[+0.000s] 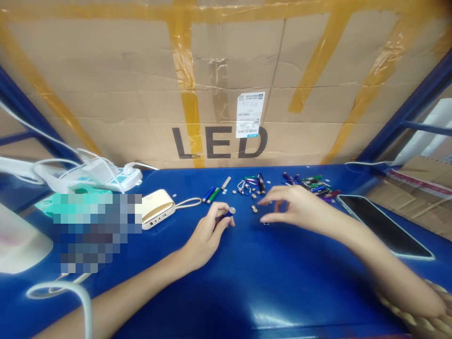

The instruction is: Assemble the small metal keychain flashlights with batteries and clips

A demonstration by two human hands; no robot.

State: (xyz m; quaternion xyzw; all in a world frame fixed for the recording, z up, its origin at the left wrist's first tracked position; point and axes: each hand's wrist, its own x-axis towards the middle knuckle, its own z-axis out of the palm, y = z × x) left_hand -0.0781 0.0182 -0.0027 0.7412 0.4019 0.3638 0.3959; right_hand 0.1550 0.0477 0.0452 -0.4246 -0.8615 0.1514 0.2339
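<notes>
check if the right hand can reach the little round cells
Probably yes: the right hand hovers open right beside the round cells on the blue table, with nothing lying between them.

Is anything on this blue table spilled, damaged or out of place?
Nothing on the table looks damaged. Small round cells lie scattered loose by the right hand and among the torches, not in any tray. The left hand holds one blue torch. The cardboard behind is creased and taped.

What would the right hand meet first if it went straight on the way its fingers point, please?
Probably the small silver discs just beyond the right hand; the left hand holding a blue tube lies farther along.
</notes>
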